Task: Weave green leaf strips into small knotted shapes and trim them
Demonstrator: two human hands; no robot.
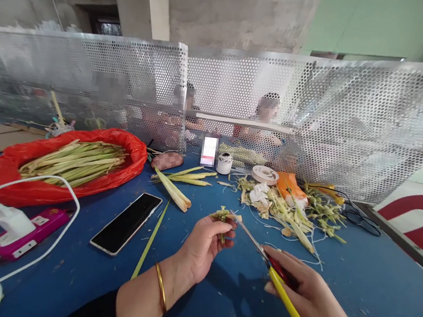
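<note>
My left hand (205, 242), a gold bangle on its wrist, pinches a small piece woven from green plant strips (222, 214) between thumb and fingers. From the right, my right hand (296, 285) grips scissors (278, 278) with red and yellow handles. Their narrow metal blades reach to the woven piece's right end; whether they touch it or are closed cannot be made out. Beyond my left hand lie pale green stalk husks (173, 190). One long flat green strip (152, 238) rests on the blue table (78, 286) to the left of that hand.
A red plastic bag (137, 142) of long stalks stands left. Nearby are a phone (127, 222) and a magenta power strip (27, 234) with a white cable. Plant scraps (285, 215), a tape roll (265, 175) and a jar (224, 163) lie before a perforated metal screen (235, 85); people sit behind it.
</note>
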